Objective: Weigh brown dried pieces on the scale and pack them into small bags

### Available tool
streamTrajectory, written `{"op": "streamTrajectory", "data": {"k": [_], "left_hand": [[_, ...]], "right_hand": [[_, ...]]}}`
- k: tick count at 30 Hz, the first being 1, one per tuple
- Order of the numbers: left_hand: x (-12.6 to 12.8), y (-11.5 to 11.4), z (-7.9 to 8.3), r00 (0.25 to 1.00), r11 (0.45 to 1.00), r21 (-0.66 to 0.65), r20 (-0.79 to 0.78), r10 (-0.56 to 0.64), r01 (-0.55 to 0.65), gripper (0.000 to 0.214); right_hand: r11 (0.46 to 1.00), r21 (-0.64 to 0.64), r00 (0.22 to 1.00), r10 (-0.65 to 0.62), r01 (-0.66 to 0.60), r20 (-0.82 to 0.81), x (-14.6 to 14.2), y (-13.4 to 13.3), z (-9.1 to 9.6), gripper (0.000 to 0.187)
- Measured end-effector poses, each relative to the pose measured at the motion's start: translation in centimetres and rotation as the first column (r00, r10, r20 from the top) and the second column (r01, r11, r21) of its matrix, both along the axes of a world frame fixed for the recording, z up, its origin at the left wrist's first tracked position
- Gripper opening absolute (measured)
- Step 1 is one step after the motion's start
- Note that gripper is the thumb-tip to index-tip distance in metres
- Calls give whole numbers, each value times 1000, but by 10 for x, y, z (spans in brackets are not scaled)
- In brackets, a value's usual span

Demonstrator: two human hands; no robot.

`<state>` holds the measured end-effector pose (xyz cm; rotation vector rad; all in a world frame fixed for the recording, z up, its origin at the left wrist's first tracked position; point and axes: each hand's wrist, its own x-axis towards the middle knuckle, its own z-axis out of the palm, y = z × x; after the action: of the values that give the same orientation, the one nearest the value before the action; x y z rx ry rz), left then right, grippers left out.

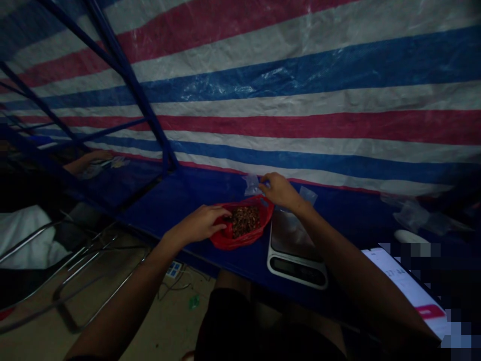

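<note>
While the red plastic bag (225, 239) of brown pieces lies with its long axis sideways, mouth up, the left hand (199, 224) closes on its edge; the right hand (280, 191) touches a clear bag (251, 184), grip unclear.

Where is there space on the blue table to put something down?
Bare blue table top lies left of the red plastic bag, and more lies between the kitchen scale and the white screen. It is crowded around the bag, the scale and the small clear bag by the right hand.
</note>
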<state>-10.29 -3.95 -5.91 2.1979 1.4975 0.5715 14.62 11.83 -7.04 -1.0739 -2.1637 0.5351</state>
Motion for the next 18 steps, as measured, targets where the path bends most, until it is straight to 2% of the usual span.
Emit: {"op": "streamTrajectory", "data": {"k": [2,5,9,13,18], "left_hand": [[-1,1,-3,999,1000,-9,30,-17,17,31],[-1,3,-8,1000,1000,-13,14,-18,18,28],[-4,5,-12,993,998,-34,-108,-50,46,29],[-5,4,-10,981,995,-49,-168,-97,90,26],[-3,-1,-4,985,998,-3,-158,-68,68,29]], "right_hand": [[994,107,996,27,-36,81,-1,-6,2,15],[980,145,990,126,-134,60,-7,-21,14,17],[934,92,938,340,-345,70,-18,-46,26,18],[839,14,819,528,-544,225,-25,-66,19,18],[835,37,769,488,-549,414,-28,-72,2,19]]}}
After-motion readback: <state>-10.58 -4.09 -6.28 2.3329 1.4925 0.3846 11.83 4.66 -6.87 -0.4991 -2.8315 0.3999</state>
